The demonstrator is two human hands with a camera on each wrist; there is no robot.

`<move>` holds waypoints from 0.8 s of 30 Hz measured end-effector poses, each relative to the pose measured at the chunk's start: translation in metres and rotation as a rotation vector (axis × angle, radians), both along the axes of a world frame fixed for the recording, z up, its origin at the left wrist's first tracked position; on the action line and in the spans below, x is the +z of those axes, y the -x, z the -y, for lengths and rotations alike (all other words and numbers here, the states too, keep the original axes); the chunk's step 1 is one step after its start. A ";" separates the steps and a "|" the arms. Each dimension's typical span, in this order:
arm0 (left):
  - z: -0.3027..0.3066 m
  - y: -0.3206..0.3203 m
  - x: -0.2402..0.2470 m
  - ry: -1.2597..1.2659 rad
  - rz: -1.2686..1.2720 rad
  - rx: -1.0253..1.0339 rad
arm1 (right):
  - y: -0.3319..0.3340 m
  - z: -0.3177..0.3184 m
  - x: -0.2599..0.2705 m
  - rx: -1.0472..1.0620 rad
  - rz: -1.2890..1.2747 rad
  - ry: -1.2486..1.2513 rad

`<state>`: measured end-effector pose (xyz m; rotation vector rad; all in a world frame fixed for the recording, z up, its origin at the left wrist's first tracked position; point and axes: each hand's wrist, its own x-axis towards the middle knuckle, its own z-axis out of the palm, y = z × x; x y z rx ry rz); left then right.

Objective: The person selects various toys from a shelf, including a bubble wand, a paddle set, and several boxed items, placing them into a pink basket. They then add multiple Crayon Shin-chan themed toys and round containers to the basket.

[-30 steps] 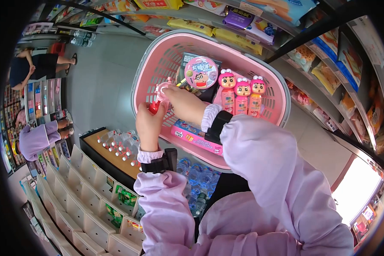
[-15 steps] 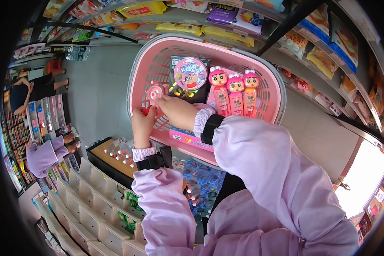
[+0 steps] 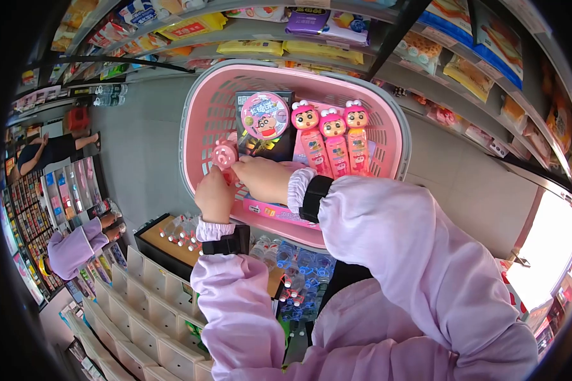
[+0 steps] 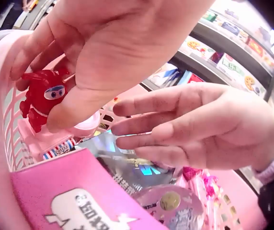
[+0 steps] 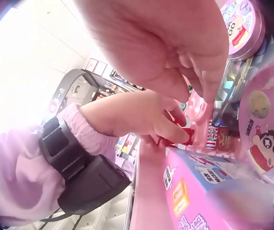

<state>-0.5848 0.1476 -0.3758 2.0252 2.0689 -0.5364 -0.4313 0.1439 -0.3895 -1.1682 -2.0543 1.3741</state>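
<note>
My left hand [image 3: 215,197] pinches a small red toy figure [image 4: 45,96] at the basket's left end; in the head view the toy is hidden. The right hand [image 4: 199,127] is beside it, fingers loosely extended with nothing held in the left wrist view. A pink toy piece [image 3: 224,154] with a round top stands just beyond both hands, inside the pink basket [image 3: 397,136]. Close by are a dark shiny package [image 3: 254,148] under a round tin [image 3: 264,115], and a pink box [image 5: 189,191] along the near side.
Three character-topped bottles [image 3: 334,136] lie at the basket's right. Snack shelves [image 3: 378,38] run behind it. Pale shelf bins [image 3: 140,308] and bottled drinks [image 3: 305,267] are on the near side. Two people are at the far left, one in a lilac top [image 3: 76,251].
The head view has shifted, and the basket's contents sit further left in it. My right fingers no longer cover the pink piece as they did. The red toy has gone from sight between the hands.
</note>
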 end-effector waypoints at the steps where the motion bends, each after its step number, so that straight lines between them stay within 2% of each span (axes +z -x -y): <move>1: 0.001 -0.001 0.002 0.003 -0.040 -0.050 | -0.004 0.001 0.002 0.003 0.003 0.017; 3: 0.002 -0.005 0.006 0.002 -0.119 -0.151 | -0.013 0.005 0.006 -0.002 0.008 -0.004; 7: 0.006 -0.005 0.010 -0.021 -0.076 -0.127 | -0.028 0.016 0.011 -0.087 -0.023 -0.064; 10: 0.013 -0.020 0.032 -0.166 0.014 -0.174 | -0.051 0.027 0.021 -0.152 -0.102 -0.113; 12: 0.021 -0.046 0.052 -0.333 0.238 -0.248 | -0.075 0.036 0.035 -0.189 -0.169 -0.042; 14: 0.035 -0.082 0.075 -0.326 0.440 -0.127 | -0.106 0.046 0.047 -0.222 -0.225 -0.012; 17: 0.059 -0.132 0.086 -0.275 0.700 -0.028 | -0.164 0.074 0.057 -0.492 -0.337 -0.075; 19: 0.076 -0.172 0.090 -0.235 0.762 -0.196 | -0.206 0.101 0.058 -0.677 -0.350 -0.111; 22: 0.102 -0.244 0.099 -0.099 0.842 -0.385 | -0.269 0.151 0.047 -0.824 -0.295 -0.043; 23: 0.111 -0.267 0.093 0.002 0.901 -0.379 | -0.290 0.168 0.045 -0.858 -0.286 0.047; 24: 0.118 -0.293 0.090 0.050 0.926 -0.506 | -0.309 0.186 0.043 -0.889 -0.283 0.141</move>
